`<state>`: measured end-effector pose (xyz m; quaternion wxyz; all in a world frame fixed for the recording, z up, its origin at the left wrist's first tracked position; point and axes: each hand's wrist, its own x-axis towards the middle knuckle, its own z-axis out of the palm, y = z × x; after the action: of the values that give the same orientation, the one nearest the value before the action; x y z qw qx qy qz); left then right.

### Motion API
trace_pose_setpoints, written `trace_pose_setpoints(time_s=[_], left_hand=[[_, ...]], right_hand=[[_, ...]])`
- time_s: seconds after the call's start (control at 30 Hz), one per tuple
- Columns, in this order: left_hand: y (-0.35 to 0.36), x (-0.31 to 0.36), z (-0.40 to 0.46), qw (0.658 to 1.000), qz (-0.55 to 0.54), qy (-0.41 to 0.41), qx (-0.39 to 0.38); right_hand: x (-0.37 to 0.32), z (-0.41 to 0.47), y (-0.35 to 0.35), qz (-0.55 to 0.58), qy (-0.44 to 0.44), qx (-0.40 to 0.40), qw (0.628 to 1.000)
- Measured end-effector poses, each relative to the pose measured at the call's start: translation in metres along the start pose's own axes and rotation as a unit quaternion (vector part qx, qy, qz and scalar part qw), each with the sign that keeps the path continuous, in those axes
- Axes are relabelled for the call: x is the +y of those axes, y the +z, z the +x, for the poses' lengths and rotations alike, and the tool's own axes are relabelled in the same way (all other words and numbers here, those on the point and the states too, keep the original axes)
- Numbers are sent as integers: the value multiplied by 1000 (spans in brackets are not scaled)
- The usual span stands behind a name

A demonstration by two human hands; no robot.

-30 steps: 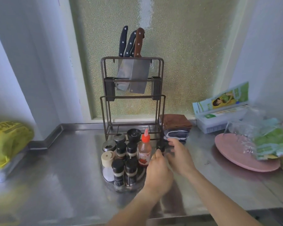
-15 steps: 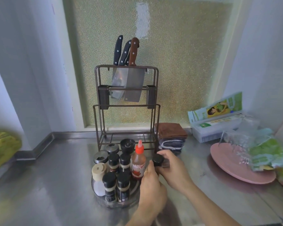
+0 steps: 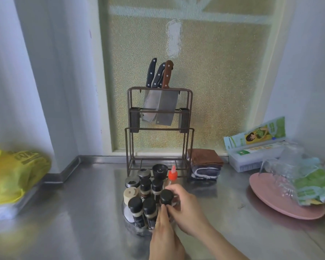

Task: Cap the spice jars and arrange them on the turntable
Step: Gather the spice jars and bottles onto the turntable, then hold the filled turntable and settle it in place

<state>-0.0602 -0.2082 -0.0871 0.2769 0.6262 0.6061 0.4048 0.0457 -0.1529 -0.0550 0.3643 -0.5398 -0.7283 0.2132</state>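
Head view: steel kitchen counter (image 3: pixel 83 212), person's 2 bare hands at a round clear turntable (image 3: pixel 129 220) crowded w/ spice jars.
Right hand (image 3: pixel 188 211): fingers curled round a black-capped glass spice jar (image 3: pixel 166 197) at the turntable's right edge; thumb & fingertips on the cap/neck. Can't tell if the jar base sits on the tray or is lifted.
Left hand (image 3: pixel 164 239): comes up from the bottom of frame, index finger & thumb reaching to the same jar just under its cap; rest of the fingers hidden, so grip can't be told for sure.
Jars on turntable: 2 black-capped jars in front (image 3: pixel 143 209), 2 more black-capped behind (image 3: pixel 151 185), 1 beige-lidded white shaker (image 3: pixel 130 194) at left, 2 silver-lidded jars (image 3: pixel 137 178) at back left, 1 black grinder (image 3: pixel 159 170), 1 red-nozzle sauce bottle (image 3: pixel 172 174) at back right. All upright, packed close.
Behind: brown wire knife rack (image 3: pixel 159 128) w/ 3 knives & cleavers, against frosted window.
Right side: folded brown & grey cloths (image 3: pixel 204 166), pink plate (image 3: pixel 270 199) under clear & green plastic bags, cling-film box (image 3: pixel 255 152).
Left side: yellow plastic bag (image 3: pixel 11 171) on a tray.
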Motion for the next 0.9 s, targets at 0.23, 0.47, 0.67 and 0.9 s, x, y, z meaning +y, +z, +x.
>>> trace_pose_setpoints(time_s=[0.23, 0.47, 0.67, 0.9], left_hand=[[7, -12, 1, 996, 83, -15, 5], [-9, -14, -7, 997, 70, -15, -42], [-64, -40, -21, 992, 59, 21, 109], [-104, -64, 26, 976, 138, -76, 149]], right_hand=[[6, -3, 10, -30, 14, -5, 999], [10, -9, 11, -28, 25, -18, 999], [27, -20, 5, -101, 83, 57, 990], [21, -12, 17, -86, 194, -5, 977]])
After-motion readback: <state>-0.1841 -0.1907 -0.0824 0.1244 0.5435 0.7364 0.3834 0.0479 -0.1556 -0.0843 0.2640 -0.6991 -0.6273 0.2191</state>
